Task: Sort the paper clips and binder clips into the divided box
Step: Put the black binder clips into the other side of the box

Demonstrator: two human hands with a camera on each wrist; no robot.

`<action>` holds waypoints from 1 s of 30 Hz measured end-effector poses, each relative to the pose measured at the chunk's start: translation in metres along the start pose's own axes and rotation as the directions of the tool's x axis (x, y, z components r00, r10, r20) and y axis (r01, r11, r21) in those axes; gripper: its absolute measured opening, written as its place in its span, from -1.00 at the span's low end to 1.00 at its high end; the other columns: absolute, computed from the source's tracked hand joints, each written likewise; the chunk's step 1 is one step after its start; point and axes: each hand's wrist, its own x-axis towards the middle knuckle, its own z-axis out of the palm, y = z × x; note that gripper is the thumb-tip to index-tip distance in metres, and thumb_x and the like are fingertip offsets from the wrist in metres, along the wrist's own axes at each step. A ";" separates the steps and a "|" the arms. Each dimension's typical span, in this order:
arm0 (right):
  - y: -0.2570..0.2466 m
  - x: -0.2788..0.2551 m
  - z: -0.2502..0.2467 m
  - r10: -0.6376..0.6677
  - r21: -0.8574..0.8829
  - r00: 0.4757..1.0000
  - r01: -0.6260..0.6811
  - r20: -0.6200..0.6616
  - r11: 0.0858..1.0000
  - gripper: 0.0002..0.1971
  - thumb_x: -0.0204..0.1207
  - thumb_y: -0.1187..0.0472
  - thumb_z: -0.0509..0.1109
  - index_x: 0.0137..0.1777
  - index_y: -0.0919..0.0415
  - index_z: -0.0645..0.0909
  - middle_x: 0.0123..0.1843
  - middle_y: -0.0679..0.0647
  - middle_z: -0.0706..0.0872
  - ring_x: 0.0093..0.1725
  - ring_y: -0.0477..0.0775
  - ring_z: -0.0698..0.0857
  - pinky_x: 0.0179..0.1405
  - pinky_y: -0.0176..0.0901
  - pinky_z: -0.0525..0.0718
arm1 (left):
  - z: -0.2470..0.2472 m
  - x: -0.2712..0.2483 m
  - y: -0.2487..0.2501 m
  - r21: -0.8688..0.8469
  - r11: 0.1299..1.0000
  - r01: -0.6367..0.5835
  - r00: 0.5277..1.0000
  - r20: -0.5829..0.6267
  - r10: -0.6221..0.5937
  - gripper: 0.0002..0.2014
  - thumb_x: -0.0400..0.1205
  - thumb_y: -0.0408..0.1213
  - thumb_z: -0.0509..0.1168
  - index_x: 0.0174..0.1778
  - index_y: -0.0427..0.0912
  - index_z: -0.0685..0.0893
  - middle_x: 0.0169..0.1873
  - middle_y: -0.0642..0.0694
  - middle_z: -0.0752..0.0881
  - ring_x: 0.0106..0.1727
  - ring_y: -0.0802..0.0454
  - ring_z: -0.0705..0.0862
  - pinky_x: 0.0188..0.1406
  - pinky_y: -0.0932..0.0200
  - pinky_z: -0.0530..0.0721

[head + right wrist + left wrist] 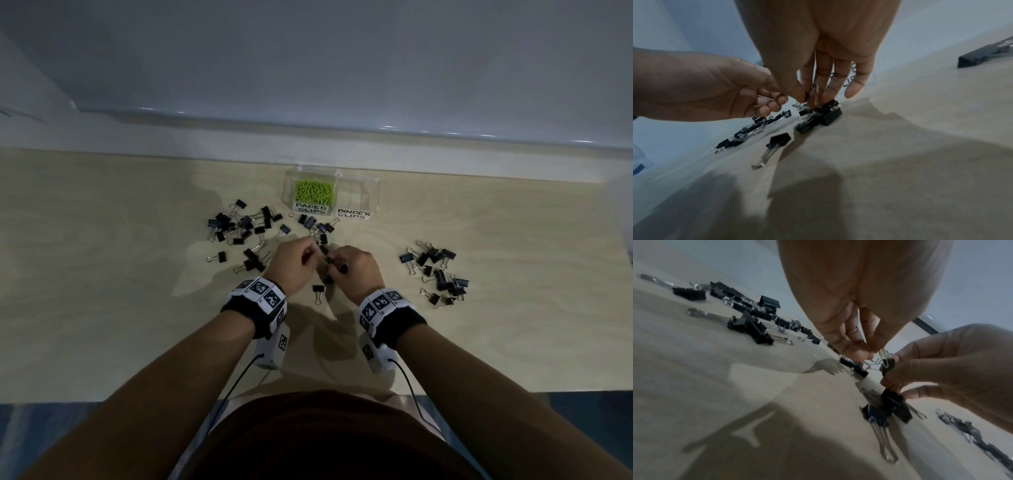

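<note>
I see the pale wooden desk (102, 240) spread under me, and at its far edge the clear divided box (330, 192): its left compartment, labelled PAPER CLIPS, holds green paper clips (313, 192), while the right one, labelled BINDER CLIPS, shows nothing inside that I can make out. Black binder clips lie scattered in a left pile (239, 229) and a right pile (436, 274), well apart, with more strewn just in front of the box. Between the piles my two hands meet above the desk. My left hand (296, 262) has its fingers (859, 352) curled, pinching a thin wire handle (882, 353). My right hand (356, 269) has its fingers (824, 81) bent down around a small cluster of binder clips (824, 113) resting on the desk. A single binder clip (318, 291) lies just below the hands.
</note>
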 end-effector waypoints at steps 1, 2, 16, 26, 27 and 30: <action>0.001 0.000 -0.001 0.023 0.004 1.000 -0.023 -0.001 1.000 -0.87 0.41 0.19 0.45 -0.12 0.23 0.72 -0.19 0.18 0.76 -0.22 0.18 0.67 -0.19 -0.06 0.65 | -0.004 0.002 0.000 -0.007 1.000 -0.005 1.000 -0.021 0.005 -0.91 0.60 -0.35 0.29 -0.21 -0.23 0.64 -0.34 -0.03 0.70 -0.34 0.13 0.63 -0.29 0.36 0.58; 0.003 0.000 -0.003 0.049 0.000 0.999 -0.049 0.000 0.999 -0.88 0.41 0.20 0.45 -0.12 0.24 0.72 -0.18 0.18 0.76 -0.22 0.18 0.67 -0.19 -0.08 0.63 | -0.008 0.005 0.000 -0.017 1.000 0.002 0.999 -0.044 -0.002 -0.90 0.61 -0.33 0.28 -0.22 -0.22 0.63 -0.34 -0.03 0.70 -0.33 0.14 0.63 -0.29 0.37 0.58; 0.037 -0.029 -0.031 -0.109 -0.072 0.984 0.100 -0.140 0.992 -0.76 0.42 0.15 0.33 0.04 0.16 0.71 -0.01 0.15 0.71 -0.11 0.19 0.68 -0.09 0.04 0.72 | -0.044 0.092 0.032 0.203 0.978 0.040 0.984 -0.177 -0.003 -0.84 0.56 -0.19 0.39 -0.21 -0.23 0.71 -0.20 -0.13 0.77 -0.21 -0.02 0.70 -0.12 0.12 0.68; 0.127 -0.041 -0.094 0.612 -0.166 0.776 -0.630 -0.153 0.759 -0.34 0.50 -0.27 0.23 0.56 -0.26 0.08 0.68 -0.04 0.01 0.64 0.28 -0.02 0.47 0.42 0.19 | -0.108 0.045 -0.068 0.459 0.725 0.513 0.857 -0.309 -0.412 -0.49 0.56 0.09 0.26 0.43 0.09 0.41 0.44 -0.18 0.26 0.36 -0.41 0.28 0.31 -0.32 0.41; 0.124 -0.042 -0.087 0.613 -0.177 0.781 -0.624 -0.119 0.761 -0.33 0.50 -0.28 0.21 0.57 -0.26 0.05 0.69 -0.05 -0.05 0.64 0.28 -0.08 0.50 0.43 0.13 | -0.105 0.040 -0.073 0.498 0.697 0.516 0.854 -0.244 -0.458 -0.44 0.54 0.19 0.21 0.47 0.17 0.34 0.47 -0.15 0.23 0.38 -0.41 0.25 0.33 -0.33 0.37; 0.103 -0.040 -0.054 0.550 -0.278 0.829 -0.555 -0.102 0.784 -0.35 0.54 -0.25 0.16 0.58 -0.21 0.04 0.69 -0.05 -0.13 0.64 0.30 -0.14 0.51 0.48 0.04 | -0.080 0.020 -0.068 0.582 0.677 0.449 0.880 -0.156 -0.449 -0.37 0.51 0.33 0.11 0.49 0.21 0.26 0.50 -0.16 0.24 0.38 -0.43 0.26 0.32 -0.32 0.39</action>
